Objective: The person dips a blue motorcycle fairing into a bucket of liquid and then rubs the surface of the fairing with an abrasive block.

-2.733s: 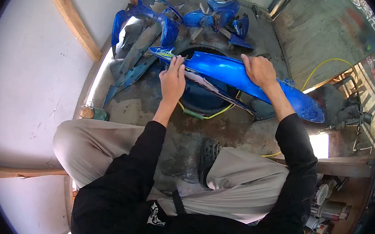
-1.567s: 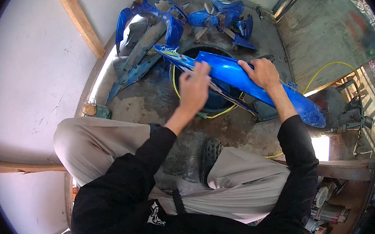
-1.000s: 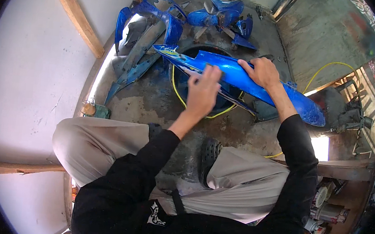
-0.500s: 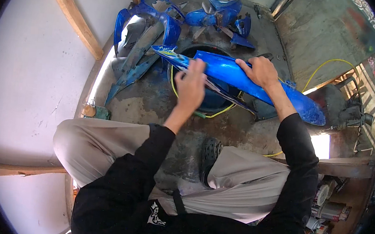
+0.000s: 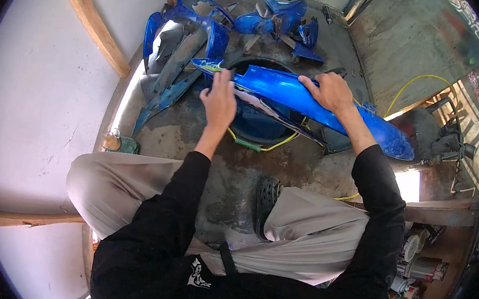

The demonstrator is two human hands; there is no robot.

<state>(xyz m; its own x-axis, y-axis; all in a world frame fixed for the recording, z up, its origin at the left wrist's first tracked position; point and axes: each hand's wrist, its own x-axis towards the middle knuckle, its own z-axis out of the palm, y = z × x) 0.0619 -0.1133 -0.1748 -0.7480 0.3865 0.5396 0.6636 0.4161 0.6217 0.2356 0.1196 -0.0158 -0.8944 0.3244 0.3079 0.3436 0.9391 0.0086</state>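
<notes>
A long glossy blue plastic panel [image 5: 290, 91], its lower strip streaked pale with yellow markings at the left tip, lies diagonally over a dark round tub [image 5: 252, 131]. My right hand [image 5: 330, 95] grips the panel's upper edge right of centre, thumb over the blue face. My left hand [image 5: 218, 99] is at the panel's left end, fingers stretched and slightly apart against the marked strip, a little blurred; whether anything lies under the fingertips is hidden. A yellow bucket handle with a green grip [image 5: 247, 145] hangs at the tub's near side.
Several scuffed blue body parts [image 5: 276, 22] lie at the back, with dull panels [image 5: 172, 69] at left. A yellow hose [image 5: 413, 79] and dark equipment [image 5: 448, 142] stand right, above a shelf of cans [image 5: 420, 268]. A jar [image 5: 120, 143] sits by my left knee.
My left hand swept back and forth along the marked strip and has now moved left and up toward the tip. My right hand keeps its grip; the panel has barely shifted.
</notes>
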